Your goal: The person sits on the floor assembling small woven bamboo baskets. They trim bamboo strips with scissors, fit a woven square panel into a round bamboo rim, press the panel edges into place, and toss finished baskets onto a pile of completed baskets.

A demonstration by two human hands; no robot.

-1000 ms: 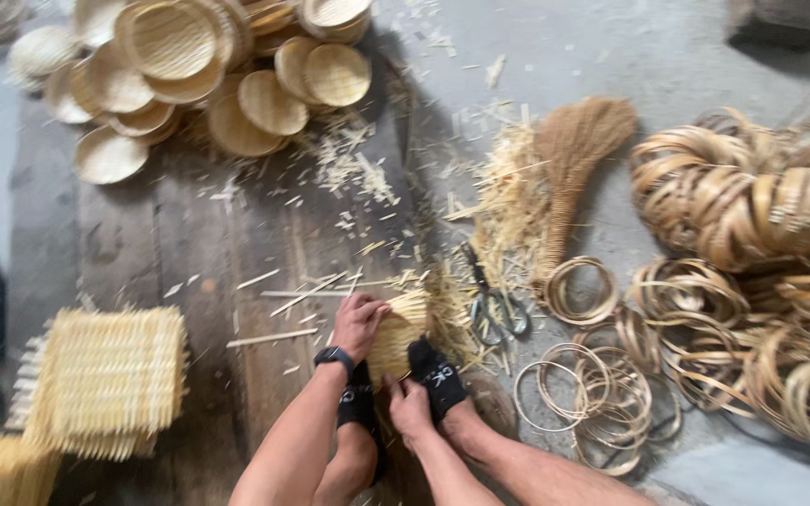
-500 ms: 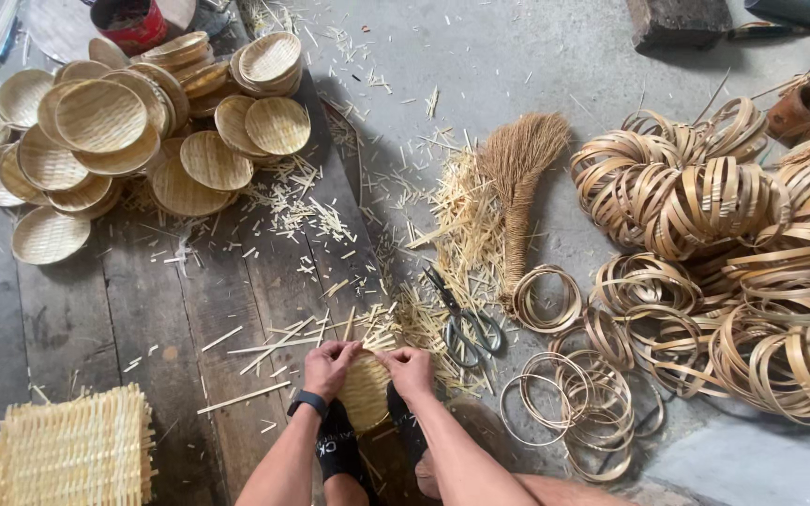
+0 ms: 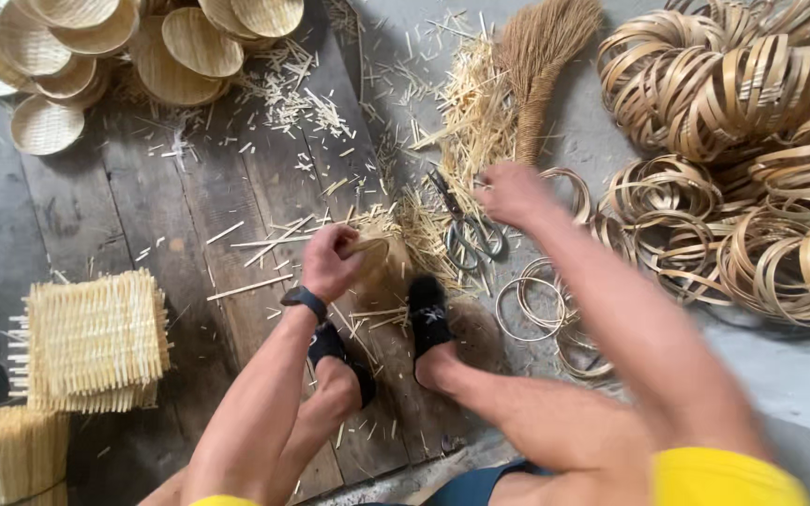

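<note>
My left hand [image 3: 330, 262] grips the rim of a small woven bamboo basket [image 3: 382, 267] that sits on the wooden boards between my two feet in black shoes [image 3: 428, 314]. My right hand [image 3: 513, 192] is off the basket, blurred, and hovers above the scissors [image 3: 469, 230] and the loose bamboo rings [image 3: 529, 307]; whether it holds anything I cannot tell. A black band sits on my left wrist.
Finished round baskets [image 3: 180, 56] are piled at the top left. Stacks of square woven mats [image 3: 91, 342] lie at the left. A straw broom [image 3: 541, 56] lies at the top middle, heaps of bamboo hoops [image 3: 752, 141] at the right. Offcut splinters litter the boards.
My right hand has left the basket and swung right toward the scissors and rings. My left hand stays on the basket. The camera has shifted, so the view sits closer.
</note>
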